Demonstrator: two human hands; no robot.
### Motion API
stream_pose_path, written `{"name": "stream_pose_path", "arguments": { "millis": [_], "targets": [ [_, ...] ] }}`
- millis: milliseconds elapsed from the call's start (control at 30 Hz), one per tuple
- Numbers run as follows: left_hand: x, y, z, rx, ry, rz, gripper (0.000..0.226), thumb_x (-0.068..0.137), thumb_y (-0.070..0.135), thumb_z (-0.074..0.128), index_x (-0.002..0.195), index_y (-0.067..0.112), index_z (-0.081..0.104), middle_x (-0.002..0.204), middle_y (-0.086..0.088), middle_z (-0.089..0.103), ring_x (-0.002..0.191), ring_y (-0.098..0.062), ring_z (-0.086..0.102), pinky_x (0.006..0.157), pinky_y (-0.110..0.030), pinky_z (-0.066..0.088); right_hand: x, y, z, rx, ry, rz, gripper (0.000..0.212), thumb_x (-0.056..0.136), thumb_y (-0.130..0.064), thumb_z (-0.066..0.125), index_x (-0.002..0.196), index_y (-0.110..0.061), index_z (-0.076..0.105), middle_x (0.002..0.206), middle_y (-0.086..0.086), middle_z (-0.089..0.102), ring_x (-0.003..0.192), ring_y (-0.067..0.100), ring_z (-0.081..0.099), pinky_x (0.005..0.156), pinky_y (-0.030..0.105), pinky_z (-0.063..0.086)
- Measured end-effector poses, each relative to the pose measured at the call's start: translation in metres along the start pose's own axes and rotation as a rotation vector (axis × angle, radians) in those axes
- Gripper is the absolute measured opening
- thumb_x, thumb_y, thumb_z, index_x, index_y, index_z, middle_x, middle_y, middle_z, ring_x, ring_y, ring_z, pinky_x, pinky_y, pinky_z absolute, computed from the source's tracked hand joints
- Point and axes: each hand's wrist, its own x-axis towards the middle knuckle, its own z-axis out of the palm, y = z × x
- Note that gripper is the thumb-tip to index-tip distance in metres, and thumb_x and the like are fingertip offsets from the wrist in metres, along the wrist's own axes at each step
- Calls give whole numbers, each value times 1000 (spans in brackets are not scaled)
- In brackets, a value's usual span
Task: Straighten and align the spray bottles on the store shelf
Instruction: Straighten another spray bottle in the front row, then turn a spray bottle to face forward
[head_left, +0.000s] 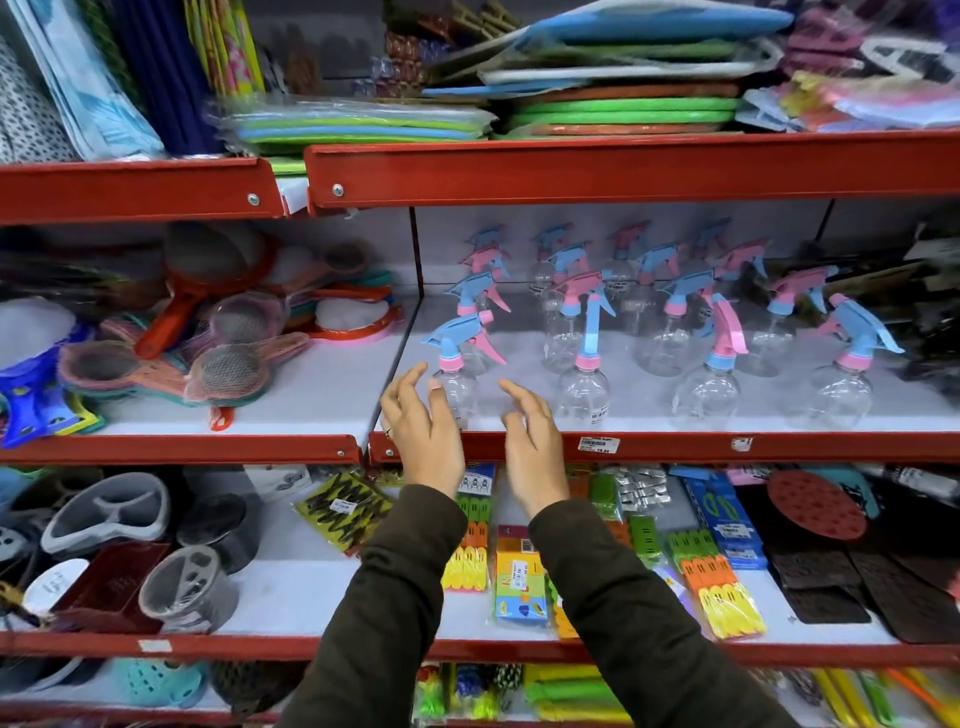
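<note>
Several clear spray bottles with pink and blue trigger heads stand in rows on the middle white shelf (649, 410). The front-left bottle (460, 374) has a blue head and pink trigger and stands at the shelf's front edge. My left hand (423, 423) is open just left of that bottle, its thumb against the bottle's side. My right hand (532, 436) is open just right of it, fingers curled, not touching. More front-row bottles (584, 387) (709, 384) (844, 384) stand to the right, their heads pointing different ways.
A red shelf lip (675, 447) with a price label runs under the bottles. Strainers (228, 364) lie on the shelf bay to the left. Packets of clothes pegs (722, 592) fill the shelf below. Stacked mats (623, 109) lie on the shelf above.
</note>
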Motion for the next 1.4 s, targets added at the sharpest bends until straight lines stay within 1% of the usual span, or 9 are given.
{"name": "stream_pose_path", "arguments": {
  "millis": [267, 367, 567, 667, 833, 933, 1033, 1233, 1400],
  "targets": [
    [-47, 16, 56, -94, -242, 81, 36, 102, 25, 40, 136, 21, 51, 140, -5, 45, 120, -5, 42, 99, -11, 29, 4, 15, -67, 73, 372, -32, 48, 89, -16, 37, 132, -23, 57, 135, 0, 47, 132, 18, 42, 114, 35, 34],
    [-49, 25, 81, -57, -370, 2, 42, 102, 24, 37, 143, 15, 45, 147, -9, 43, 132, -14, 42, 101, -10, 23, 25, 19, -90, 44, 317, 56, 45, 96, -10, 36, 137, -17, 53, 145, 4, 47, 136, 21, 44, 118, 41, 33],
    [-52, 33, 109, -36, -405, -137, 48, 103, 30, 35, 146, 12, 43, 150, -11, 41, 140, -19, 38, 103, -13, 20, 49, 16, -108, -5, 26, 181, 45, 99, -13, 34, 142, -13, 46, 152, 5, 46, 133, 12, 43, 108, 20, 28],
    [-48, 36, 113, -36, -365, -174, 47, 103, 28, 34, 143, 10, 46, 150, -12, 44, 140, -22, 40, 108, -18, 22, 43, 15, -110, 5, 32, 181, 45, 99, -12, 35, 143, -12, 46, 150, 6, 47, 125, 8, 44, 105, 20, 30],
    [-42, 42, 117, -49, -386, -196, 45, 103, 26, 32, 141, 9, 49, 149, -12, 48, 140, -25, 43, 121, -36, 29, 25, 18, -109, -21, 35, 175, 49, 99, -17, 38, 149, -15, 37, 155, 7, 37, 140, 18, 38, 115, 27, 28],
    [-39, 43, 122, -53, -390, -200, 45, 103, 26, 33, 141, 10, 50, 150, -10, 49, 139, -23, 44, 115, -25, 29, 19, 18, -108, -29, 15, 163, 52, 98, -18, 41, 150, -16, 34, 155, 7, 33, 134, 13, 39, 111, 25, 28],
    [-39, 43, 123, -62, -383, -205, 46, 103, 26, 33, 144, 10, 46, 154, -10, 44, 142, -23, 41, 117, -27, 28, 17, 17, -107, -2, 9, 164, 53, 97, -18, 42, 150, -19, 34, 153, 6, 31, 124, 6, 39, 107, 23, 29],
    [-48, 35, 122, -43, -322, -177, 47, 103, 30, 34, 147, 16, 40, 155, -10, 33, 142, -24, 37, 105, -20, 21, 26, 18, -110, -28, 48, 201, 52, 98, -18, 38, 150, -16, 32, 158, 7, 30, 144, 21, 33, 119, 34, 27],
    [-45, 36, 123, -56, -367, -186, 48, 103, 31, 34, 148, 14, 38, 157, -10, 35, 144, -25, 36, 116, -29, 24, 22, 17, -105, -33, 23, 192, 53, 97, -16, 40, 150, -16, 33, 156, 9, 34, 143, 22, 36, 120, 39, 29]
  ]
}}
